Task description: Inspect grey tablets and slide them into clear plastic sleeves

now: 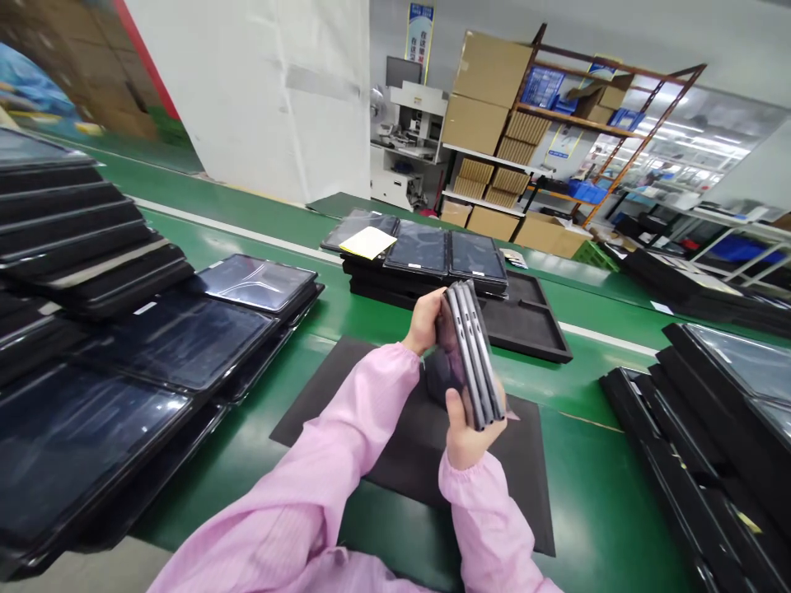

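You hold several thin, dark, glossy-faced flat devices with grey metal-looking edges (473, 354), together as one bundle, tilted on edge above the black rectangular flat mat (383, 428). Your left hand (426, 321) grasps the far upper end; its fingers are partly hidden. Your right hand (473, 432) grips the near lower end, thumb against the glossy face, the other fingers around the bottom. Probably you hold both ends so that the pieces stay aligned and do not slide apart. The mat lies on the smooth green table (574, 478), perhaps for protecting surfaces. Just beyond is a black shallow tray with compartments (537, 329), beside stacked black trays bearing dark glossy panels (417, 247). More such stacks stand left (191, 342) and right (698, 436), seemingly within your reach.
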Demonstrator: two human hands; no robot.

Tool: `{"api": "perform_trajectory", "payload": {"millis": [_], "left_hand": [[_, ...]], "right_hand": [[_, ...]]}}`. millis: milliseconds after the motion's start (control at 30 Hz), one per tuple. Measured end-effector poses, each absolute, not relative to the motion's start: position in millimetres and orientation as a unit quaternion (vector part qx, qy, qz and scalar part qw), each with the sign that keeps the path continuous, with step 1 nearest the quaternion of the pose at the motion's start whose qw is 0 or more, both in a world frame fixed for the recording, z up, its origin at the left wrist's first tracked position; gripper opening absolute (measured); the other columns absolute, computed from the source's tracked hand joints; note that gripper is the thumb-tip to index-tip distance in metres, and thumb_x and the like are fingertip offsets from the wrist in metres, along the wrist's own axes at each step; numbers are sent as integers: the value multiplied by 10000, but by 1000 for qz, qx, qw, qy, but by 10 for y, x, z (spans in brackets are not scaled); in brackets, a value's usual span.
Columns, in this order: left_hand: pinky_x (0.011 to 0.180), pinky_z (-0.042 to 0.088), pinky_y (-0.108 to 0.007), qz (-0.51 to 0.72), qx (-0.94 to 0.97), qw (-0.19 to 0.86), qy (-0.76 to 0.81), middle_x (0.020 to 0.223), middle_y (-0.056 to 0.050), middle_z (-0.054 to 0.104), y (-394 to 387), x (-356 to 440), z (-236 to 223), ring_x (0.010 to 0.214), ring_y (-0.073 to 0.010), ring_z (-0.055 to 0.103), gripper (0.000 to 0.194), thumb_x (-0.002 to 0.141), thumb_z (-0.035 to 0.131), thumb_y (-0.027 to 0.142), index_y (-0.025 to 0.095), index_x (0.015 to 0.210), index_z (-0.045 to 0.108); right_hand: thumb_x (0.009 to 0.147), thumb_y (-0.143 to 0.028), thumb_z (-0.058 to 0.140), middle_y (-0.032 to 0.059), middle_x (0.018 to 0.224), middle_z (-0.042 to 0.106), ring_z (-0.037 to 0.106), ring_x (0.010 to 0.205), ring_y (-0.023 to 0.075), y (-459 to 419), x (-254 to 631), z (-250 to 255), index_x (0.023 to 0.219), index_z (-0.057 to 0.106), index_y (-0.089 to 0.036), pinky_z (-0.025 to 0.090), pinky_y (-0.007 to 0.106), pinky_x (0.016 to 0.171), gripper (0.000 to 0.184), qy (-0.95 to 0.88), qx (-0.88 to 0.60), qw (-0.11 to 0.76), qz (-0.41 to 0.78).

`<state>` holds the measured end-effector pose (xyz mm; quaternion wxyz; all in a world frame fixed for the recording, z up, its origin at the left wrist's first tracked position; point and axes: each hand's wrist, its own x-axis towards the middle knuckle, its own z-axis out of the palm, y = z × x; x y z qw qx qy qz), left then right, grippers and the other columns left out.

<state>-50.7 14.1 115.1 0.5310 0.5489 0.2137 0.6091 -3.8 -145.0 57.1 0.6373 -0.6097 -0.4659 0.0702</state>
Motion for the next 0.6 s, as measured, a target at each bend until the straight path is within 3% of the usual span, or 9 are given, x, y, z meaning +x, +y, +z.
{"api": "perform_trajectory", "payload": {"millis": [100, 200, 300, 433, 600], "left_hand": [[657, 456, -332, 577, 543, 570, 219, 576, -10, 492, 260, -414, 1042, 670, -194, 523, 650, 798, 464, 850, 233, 597, 499], [622, 456, -322, 535, 541, 612, 216, 545, -15, 491, 335, -352, 955, 627, -186, 518, 668, 814, 439, 851, 229, 579, 503], [614, 471, -309, 503, 538, 644, 207, 553, -21, 521, 349, -310, 924, 608, -172, 525, 695, 783, 463, 874, 215, 573, 529], [612, 486, -294, 480, 530, 672, 193, 593, -23, 566, 262, -287, 960, 661, -181, 570, 704, 742, 506, 890, 202, 613, 578], [652, 505, -315, 480, 563, 658, 142, 575, -30, 569, 130, -310, 1066, 759, -231, 617, 753, 643, 552, 938, 192, 664, 653]], "right_hand": [[821, -493, 700, 196, 1345, 669, 646, 1269, 383, -1456, 11, 761, 1390, 553, -165, 535, 550, 1059, 673, -542, -525, 654, 59], [810, -417, 761, 162, 1503, 557, 527, 1408, 373, -1560, 106, 952, 1496, 485, -229, 487, 554, 1125, 763, -635, -445, 625, 90], [846, -466, 743, 123, 1546, 502, 473, 1450, 363, -1697, 189, 1097, 1526, 456, -288, 461, 566, 1148, 760, -644, -455, 602, 124], [912, -577, 640, 101, 1534, 504, 484, 1434, 359, -1832, 283, 1234, 1524, 467, -315, 499, 536, 1113, 688, -642, -464, 585, 172], [967, -513, 593, 91, 1434, 598, 577, 1352, 317, -1844, 385, 1270, 1463, 553, -327, 580, 427, 1012, 531, -617, -458, 609, 200]]}}
